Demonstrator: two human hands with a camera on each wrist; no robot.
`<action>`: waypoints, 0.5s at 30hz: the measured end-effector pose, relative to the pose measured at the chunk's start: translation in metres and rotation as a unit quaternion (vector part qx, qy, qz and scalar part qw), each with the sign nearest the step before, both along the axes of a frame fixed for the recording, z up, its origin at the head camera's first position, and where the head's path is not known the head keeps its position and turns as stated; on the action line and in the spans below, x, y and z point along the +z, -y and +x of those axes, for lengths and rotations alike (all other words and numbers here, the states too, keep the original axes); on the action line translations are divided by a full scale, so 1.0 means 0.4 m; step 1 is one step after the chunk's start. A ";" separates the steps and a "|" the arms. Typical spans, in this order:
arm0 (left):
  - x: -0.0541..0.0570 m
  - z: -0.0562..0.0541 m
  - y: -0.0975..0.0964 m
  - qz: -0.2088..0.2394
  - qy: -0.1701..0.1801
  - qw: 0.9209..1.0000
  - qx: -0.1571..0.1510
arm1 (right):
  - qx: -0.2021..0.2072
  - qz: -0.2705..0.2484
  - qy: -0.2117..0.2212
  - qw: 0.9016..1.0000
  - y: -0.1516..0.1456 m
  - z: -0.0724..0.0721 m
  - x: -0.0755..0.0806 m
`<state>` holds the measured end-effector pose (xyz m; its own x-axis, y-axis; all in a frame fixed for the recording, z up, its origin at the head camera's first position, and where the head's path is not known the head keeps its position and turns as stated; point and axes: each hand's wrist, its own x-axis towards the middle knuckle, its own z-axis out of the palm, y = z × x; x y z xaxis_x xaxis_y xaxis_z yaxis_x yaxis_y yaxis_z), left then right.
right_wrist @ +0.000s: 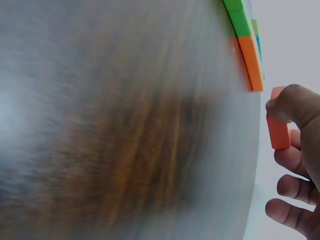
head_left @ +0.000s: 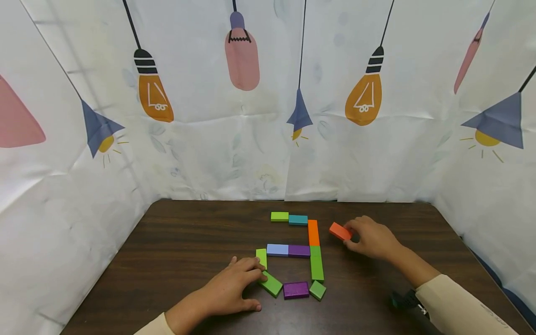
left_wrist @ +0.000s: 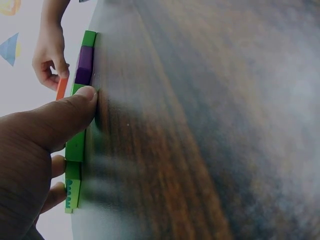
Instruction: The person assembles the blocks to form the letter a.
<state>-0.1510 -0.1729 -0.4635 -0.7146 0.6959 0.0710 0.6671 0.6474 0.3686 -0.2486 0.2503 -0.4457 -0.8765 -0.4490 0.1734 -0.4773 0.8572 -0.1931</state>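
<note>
My right hand (head_left: 374, 237) pinches a red-orange block (head_left: 340, 231) by one end, between thumb and fingers, to the right of a row of flat blocks. In the right wrist view the thumb lies over that block (right_wrist: 278, 120) and the other fingers are loosely bent. My left hand (head_left: 231, 287) has its fingertips at a slanted green block (head_left: 271, 284) and the lime block (head_left: 261, 257) above it; the thumb is spread apart on the near side. A purple block (head_left: 296, 290) and a small green block (head_left: 318, 290) lie to their right.
Green blocks (head_left: 317, 267) and an orange block (head_left: 313, 232) form a right-hand column. Blue (head_left: 278, 250) and purple (head_left: 299, 251) blocks cross the middle; lime (head_left: 279, 217) and teal (head_left: 298, 220) ones lie at the top. Printed curtains surround the dark wooden table (head_left: 188, 232).
</note>
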 end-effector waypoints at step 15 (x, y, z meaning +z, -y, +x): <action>-0.005 0.000 0.003 0.008 -0.003 1.000 -0.003 | 0.057 -0.014 -0.031 0.998 0.012 0.101 0.009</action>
<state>-0.1509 -0.1740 -0.4655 -0.7103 0.6987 0.0856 0.6728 0.6381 0.3744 -0.2082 0.2456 -0.4421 -0.8070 -0.5400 0.2390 -0.5835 0.7913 -0.1828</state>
